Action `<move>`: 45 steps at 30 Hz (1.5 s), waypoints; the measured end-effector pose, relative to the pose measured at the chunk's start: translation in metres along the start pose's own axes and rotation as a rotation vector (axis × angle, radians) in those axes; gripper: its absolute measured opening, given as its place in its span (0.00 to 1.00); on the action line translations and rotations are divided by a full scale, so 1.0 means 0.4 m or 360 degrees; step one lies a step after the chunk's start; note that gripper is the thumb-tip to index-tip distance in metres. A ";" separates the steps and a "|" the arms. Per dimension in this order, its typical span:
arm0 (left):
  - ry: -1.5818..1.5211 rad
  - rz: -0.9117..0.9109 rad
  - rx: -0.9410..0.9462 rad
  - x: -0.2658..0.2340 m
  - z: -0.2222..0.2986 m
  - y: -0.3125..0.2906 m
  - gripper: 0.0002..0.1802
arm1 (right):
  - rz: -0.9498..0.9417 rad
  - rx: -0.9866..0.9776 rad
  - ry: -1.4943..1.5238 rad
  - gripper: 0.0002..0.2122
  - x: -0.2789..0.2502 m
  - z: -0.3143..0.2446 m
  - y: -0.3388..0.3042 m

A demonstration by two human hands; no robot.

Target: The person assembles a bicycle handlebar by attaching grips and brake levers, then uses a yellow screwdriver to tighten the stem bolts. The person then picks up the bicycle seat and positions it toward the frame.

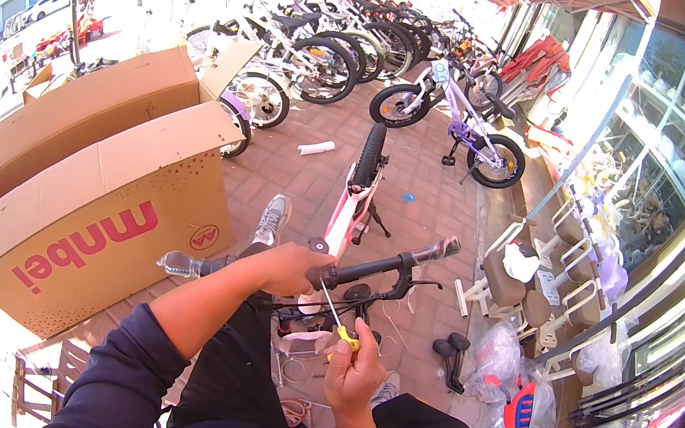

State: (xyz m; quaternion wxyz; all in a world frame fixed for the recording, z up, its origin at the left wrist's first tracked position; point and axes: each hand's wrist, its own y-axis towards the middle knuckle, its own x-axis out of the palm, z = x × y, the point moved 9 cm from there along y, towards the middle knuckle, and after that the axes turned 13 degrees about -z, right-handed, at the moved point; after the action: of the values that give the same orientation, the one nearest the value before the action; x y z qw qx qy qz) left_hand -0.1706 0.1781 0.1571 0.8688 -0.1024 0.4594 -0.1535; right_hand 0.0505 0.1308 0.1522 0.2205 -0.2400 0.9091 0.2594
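A pink and white bicycle stands between my legs, its black-tired wheel pointing away from me. My left hand is closed around the middle of its black handlebar, beside the stem; the fingers are partly hidden. In my right hand is a screwdriver with a yellow handle, pinched between thumb and fingers. Its thin shaft slants up to the left, and the tip meets the handlebar clamp just below my left hand. Black cables and a brake lever hang around the bar. Clear wrap covers the left grip.
A large open cardboard box stands at the left. A lilac child's bicycle and rows of bikes are beyond. Two black pedals or cranks, brown child seats and a red-blue toy vehicle line the right. A white tube lies ahead.
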 end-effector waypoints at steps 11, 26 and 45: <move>0.0031 0.0033 0.0033 -0.003 0.004 0.001 0.45 | -0.0229 -0.0381 0.0521 0.18 0.011 0.028 0.031; -0.0007 -0.0046 -0.0034 -0.003 0.000 0.000 0.44 | -0.0067 0.0342 0.0592 0.21 0.020 0.022 -0.003; -0.0048 0.0003 0.0031 -0.001 0.003 0.003 0.43 | -0.0201 0.0280 0.1853 0.35 0.035 0.076 0.023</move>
State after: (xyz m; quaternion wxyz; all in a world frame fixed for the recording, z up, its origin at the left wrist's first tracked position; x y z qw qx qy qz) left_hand -0.1697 0.1793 0.1575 0.8767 -0.0957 0.4450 -0.1556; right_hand 0.0431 0.1506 0.1249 -0.2806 -0.3774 0.8825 -0.0048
